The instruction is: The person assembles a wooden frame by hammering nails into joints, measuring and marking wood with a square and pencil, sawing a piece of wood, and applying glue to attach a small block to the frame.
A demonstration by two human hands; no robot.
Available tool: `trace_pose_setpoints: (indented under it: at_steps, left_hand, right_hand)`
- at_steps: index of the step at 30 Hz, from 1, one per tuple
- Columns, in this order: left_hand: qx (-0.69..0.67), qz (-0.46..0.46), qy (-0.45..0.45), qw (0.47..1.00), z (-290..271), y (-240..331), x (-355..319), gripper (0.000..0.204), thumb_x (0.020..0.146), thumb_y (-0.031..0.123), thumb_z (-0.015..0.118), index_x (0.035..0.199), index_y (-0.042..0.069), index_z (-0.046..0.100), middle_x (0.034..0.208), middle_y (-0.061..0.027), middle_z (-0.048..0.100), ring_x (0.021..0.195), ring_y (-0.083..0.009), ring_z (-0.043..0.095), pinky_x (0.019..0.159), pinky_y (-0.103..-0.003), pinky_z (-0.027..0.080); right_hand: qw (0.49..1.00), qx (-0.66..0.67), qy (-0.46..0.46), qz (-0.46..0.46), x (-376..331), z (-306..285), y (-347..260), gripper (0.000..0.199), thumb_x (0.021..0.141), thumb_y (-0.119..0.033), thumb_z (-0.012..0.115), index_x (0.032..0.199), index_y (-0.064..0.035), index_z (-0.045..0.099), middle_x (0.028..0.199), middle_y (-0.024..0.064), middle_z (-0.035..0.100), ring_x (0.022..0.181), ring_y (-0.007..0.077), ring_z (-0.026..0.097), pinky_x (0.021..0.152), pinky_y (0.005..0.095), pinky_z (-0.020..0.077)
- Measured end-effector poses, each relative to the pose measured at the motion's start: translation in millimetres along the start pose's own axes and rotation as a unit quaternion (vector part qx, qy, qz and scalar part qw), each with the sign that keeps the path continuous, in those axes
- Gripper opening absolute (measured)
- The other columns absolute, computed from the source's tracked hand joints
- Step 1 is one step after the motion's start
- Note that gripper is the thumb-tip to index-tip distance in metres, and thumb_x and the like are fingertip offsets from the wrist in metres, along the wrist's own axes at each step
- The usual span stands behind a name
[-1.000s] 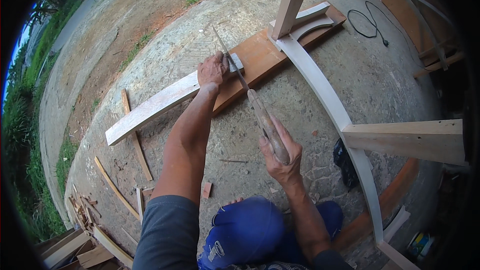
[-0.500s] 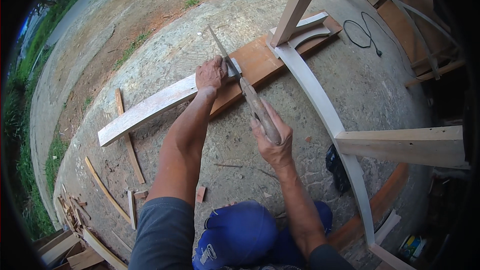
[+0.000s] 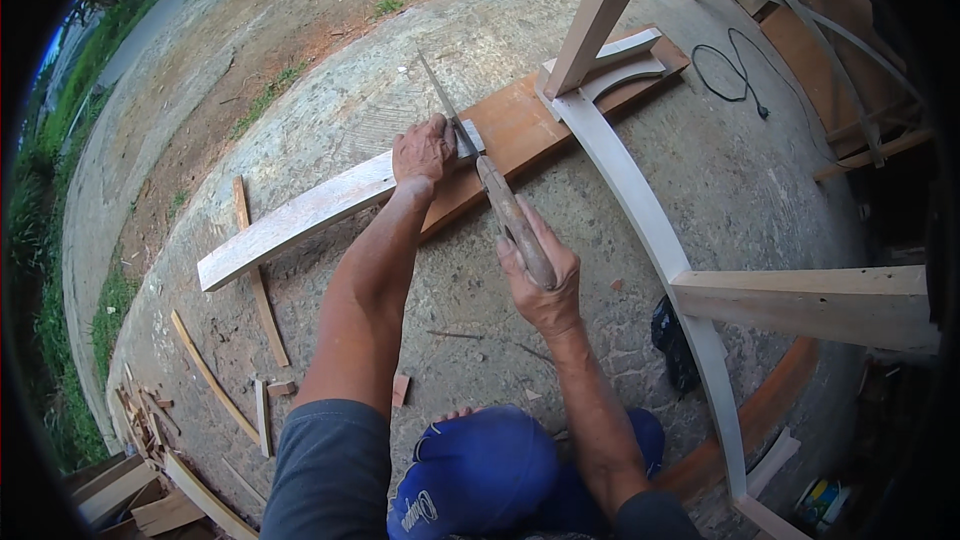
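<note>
My right hand [image 3: 546, 283] is wrapped round the worn wooden handle of a handsaw [image 3: 508, 208]. The saw's thin blade slants away to the upper left and lies across a whitish, slightly curved wooden beam [image 3: 305, 217] close to its far right end. Just left of the blade, my left hand [image 3: 424, 154] grips the beam from above, its fingers bent over the edge. That end of the beam rests on a thick brown board [image 3: 510, 120]. How deep the blade sits in the wood cannot be made out.
A pale wooden frame with a curved rail [image 3: 630, 180] and square posts stands on my right. Wood strips [image 3: 260, 280] and offcuts [image 3: 165, 513] lie on the concrete at left. A black cable [image 3: 735, 80] lies at upper right, a black plastic bag [image 3: 673, 345] beside the rail.
My right hand has moved slightly forward and left with the saw. My left hand keeps its place on the beam.
</note>
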State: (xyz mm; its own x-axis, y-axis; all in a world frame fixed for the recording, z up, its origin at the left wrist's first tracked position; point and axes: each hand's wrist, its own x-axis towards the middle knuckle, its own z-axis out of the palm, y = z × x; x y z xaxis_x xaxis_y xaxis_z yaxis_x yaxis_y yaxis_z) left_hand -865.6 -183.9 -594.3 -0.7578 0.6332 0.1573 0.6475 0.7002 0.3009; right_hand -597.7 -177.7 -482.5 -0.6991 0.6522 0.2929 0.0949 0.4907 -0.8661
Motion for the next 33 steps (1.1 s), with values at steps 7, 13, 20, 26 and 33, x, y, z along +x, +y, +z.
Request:
trace_pose_setpoints:
  at_steps: [7, 13, 20, 26, 33]
  left_hand:
    - [0.001, -0.004, 0.015, 1.000, -6, -20, -8, 0.028, 0.100, 0.039, 0.051, 0.093, 0.015, 0.063, 0.092, -0.0094, 0.073, 0.097, -0.0286, 0.067, 0.083, -0.045, 0.046]
    - [-0.001, 0.010, 0.015, 1.000, 1, -9, -1, 0.026, 0.099, 0.039, 0.053, 0.094, 0.015, 0.062, 0.093, -0.0089, 0.072, 0.098, -0.0286, 0.067, 0.083, -0.044, 0.045]
    - [-0.002, -0.013, 0.015, 1.000, -3, -23, -6, 0.024, 0.099, 0.037, 0.053, 0.095, 0.015, 0.061, 0.094, -0.0095, 0.071, 0.095, -0.0300, 0.067, 0.082, -0.045, 0.046]
    - [-0.003, 0.013, 0.017, 1.000, -4, -14, -8, 0.025, 0.100, 0.036, 0.051, 0.094, 0.014, 0.061, 0.093, -0.0105, 0.072, 0.097, -0.0304, 0.067, 0.083, -0.046, 0.046]
    - [0.008, 0.005, 0.020, 1.000, 7, -15, 0, 0.023, 0.099, 0.035, 0.052, 0.095, 0.014, 0.061, 0.093, -0.0099, 0.072, 0.095, -0.0301, 0.067, 0.082, -0.045, 0.046]
  right_hand:
    - [0.996, -0.067, -0.043, 0.033, -171, -97, -40, 0.050, 0.090, -0.013, 0.068, 0.132, 0.0111, 0.054, 0.106, 0.0273, 0.072, 0.093, 0.0374, 0.075, 0.078, 0.0371, 0.0602]
    - [0.999, 0.021, -0.013, 0.022, -13, 0, 0, 0.052, 0.090, -0.014, 0.069, 0.135, 0.0068, 0.055, 0.105, 0.0271, 0.071, 0.088, 0.0340, 0.075, 0.071, 0.0352, 0.0580]
    - [0.996, -0.045, -0.047, 0.059, -145, -70, -15, 0.050, 0.093, -0.020, 0.065, 0.133, 0.0082, 0.056, 0.109, 0.0278, 0.071, 0.093, 0.0353, 0.075, 0.078, 0.0375, 0.0587]
    - [0.999, -0.011, -0.026, 0.038, -95, -33, -10, 0.051, 0.091, -0.018, 0.067, 0.133, 0.0083, 0.056, 0.108, 0.0289, 0.070, 0.090, 0.0349, 0.075, 0.074, 0.0377, 0.0582]
    - [1.000, 0.002, 0.004, 0.008, -80, -17, 10, 0.055, 0.089, -0.012, 0.069, 0.138, 0.0060, 0.053, 0.099, 0.0267, 0.071, 0.080, 0.0359, 0.075, 0.065, 0.0362, 0.0584]
